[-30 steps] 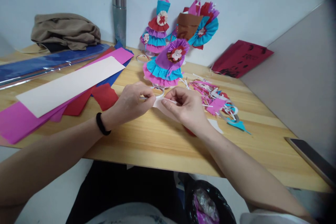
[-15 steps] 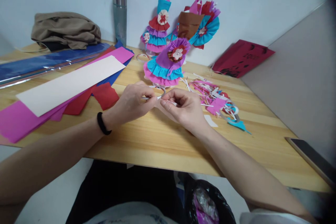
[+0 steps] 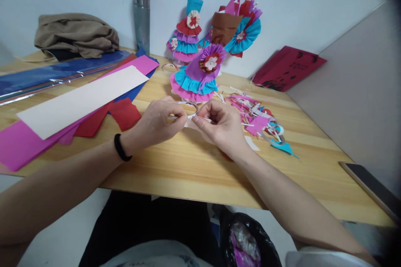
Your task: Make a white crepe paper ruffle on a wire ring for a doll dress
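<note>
Fingers pinched, my left hand [image 3: 156, 122] holds a thin ring-shaped roll of tape [image 3: 197, 109] over the table. Close to its right, my right hand [image 3: 224, 127] has thumb and fingertips pressed together on a pale whitish-pink paper strip [image 3: 190, 123]. Both hands' fingertips nearly meet at the strip. Part of the strip is hidden behind the right hand. Just beyond the hands stands a doll-like paper dress [image 3: 196, 79] in purple, blue and pink, with a flower on it.
Long coloured paper sheets [image 3: 84, 100] lie at left, near a brown cloth [image 3: 75, 35] and a flask [image 3: 141, 21]. More paper figures [image 3: 189, 29] stand behind. Paper scraps [image 3: 258, 124] are heaped at right; a phone [image 3: 372, 190] lies on the right edge. A black-bagged bin [image 3: 269, 246] is below.
My right hand has shifted slightly, its fingertips still at the strip. A bit of red now shows beneath my right wrist. The left hand keeps its grip on the tape.
</note>
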Motion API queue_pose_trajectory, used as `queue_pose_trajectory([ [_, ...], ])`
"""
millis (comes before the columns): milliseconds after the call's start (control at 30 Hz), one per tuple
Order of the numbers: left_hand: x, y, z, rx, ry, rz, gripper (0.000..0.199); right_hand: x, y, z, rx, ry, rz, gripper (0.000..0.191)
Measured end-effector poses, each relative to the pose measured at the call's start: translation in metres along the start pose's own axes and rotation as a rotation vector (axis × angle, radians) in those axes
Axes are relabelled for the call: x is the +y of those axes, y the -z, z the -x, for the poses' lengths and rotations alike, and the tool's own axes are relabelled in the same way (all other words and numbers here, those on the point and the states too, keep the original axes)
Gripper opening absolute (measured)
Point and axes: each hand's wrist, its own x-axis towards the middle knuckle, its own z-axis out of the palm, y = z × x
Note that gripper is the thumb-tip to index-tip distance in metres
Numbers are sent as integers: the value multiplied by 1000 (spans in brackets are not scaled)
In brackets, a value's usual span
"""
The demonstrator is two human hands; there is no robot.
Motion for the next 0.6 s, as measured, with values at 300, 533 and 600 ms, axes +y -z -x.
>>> queue_pose_trajectory([
  [300, -1, 0, 0, -45, -69, -21, 26, -1, 0, 1, -32, -10, -15, 12],
  [533, 2, 10, -4, -165, -118, -95, 27, 2, 1, 0, -102, -55, -20, 12],
  [600, 1, 13, -4, -172, -78, -41, 28, 2, 1, -1, -111, -83, -77, 13],
])
